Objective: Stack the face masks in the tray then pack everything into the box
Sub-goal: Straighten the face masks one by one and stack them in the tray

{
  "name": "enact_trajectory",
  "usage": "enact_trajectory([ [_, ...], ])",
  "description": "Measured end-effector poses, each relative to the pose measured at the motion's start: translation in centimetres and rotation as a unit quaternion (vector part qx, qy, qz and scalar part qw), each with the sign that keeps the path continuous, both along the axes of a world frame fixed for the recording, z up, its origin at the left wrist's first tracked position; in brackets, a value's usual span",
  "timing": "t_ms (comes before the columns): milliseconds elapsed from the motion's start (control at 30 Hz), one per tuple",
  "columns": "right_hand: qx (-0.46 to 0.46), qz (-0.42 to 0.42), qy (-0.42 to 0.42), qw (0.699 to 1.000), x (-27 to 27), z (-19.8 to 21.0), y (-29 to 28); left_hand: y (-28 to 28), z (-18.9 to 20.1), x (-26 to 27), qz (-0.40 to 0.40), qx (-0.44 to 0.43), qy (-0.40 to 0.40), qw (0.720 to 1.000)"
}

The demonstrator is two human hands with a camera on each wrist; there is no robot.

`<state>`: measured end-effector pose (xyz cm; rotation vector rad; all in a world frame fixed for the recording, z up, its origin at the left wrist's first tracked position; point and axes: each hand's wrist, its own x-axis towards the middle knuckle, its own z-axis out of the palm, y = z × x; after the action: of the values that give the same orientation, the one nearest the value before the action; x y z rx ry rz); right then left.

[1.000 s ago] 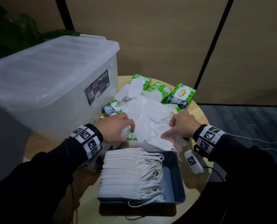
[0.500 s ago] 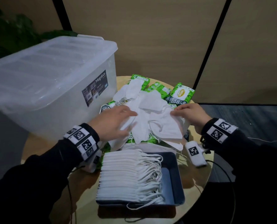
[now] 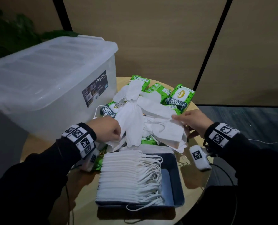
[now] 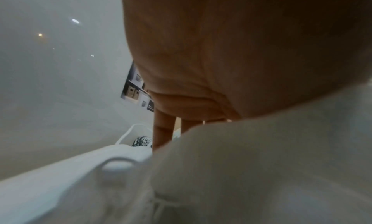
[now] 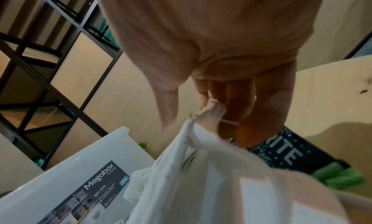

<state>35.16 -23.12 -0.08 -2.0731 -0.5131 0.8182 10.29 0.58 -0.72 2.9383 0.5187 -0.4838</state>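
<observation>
About halfway: a neat row of folded white face masks [image 3: 128, 174] fills the dark blue rectangular tray [image 3: 175, 181] at lower centre, both hands' fingers [image 3: 177, 117] pinch loose white masks [image 3: 135, 125] mid-frame, and the lidded translucent plastic box [image 3: 45, 82] upper left isn't packed yet.

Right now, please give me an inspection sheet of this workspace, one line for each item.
Surface: round wooden table, crowded.
Job's things: dark tray at the near edge, with a neat stack of masks filling its left part; loose masks heaped behind it; clear storage box at left, lid on.
Clutter: green wipe packs under and behind the loose masks.
Hands: left hand pinches a loose mask at the pile's left side; right hand pinches a mask edge at the right side.
Cables: thin cables run from the wrist cameras across the table edge.
Surroundings: beige wall panels with black strips; a plant at far left.
</observation>
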Motion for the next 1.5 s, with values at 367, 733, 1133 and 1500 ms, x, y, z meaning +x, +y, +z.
enact_trajectory([
  [367, 0.15, -0.017, 0.238, 0.959, -1.5, 1.8, 0.9, -3.1, 1.2, 1.7, -0.098, -0.061, -0.271, 0.956],
  [733, 0.103, 0.08, 0.229, 0.965, -3.3, 2.1, 2.3, -1.0, 3.7, 0.4, -0.023, -0.108, -0.418, 0.901],
  [1133, 0.187, -0.09, 0.066, 0.976, -2.2, 1.9, 2.3, 0.7, 5.0, -2.1, 0.214, -0.302, -0.429, 0.824],
  [1500, 0.258, -0.042, 0.105, 0.959, -3.9, 2.4, 2.3, -0.8, 7.0, -2.3, 0.22, -0.215, -0.383, 0.871],
])
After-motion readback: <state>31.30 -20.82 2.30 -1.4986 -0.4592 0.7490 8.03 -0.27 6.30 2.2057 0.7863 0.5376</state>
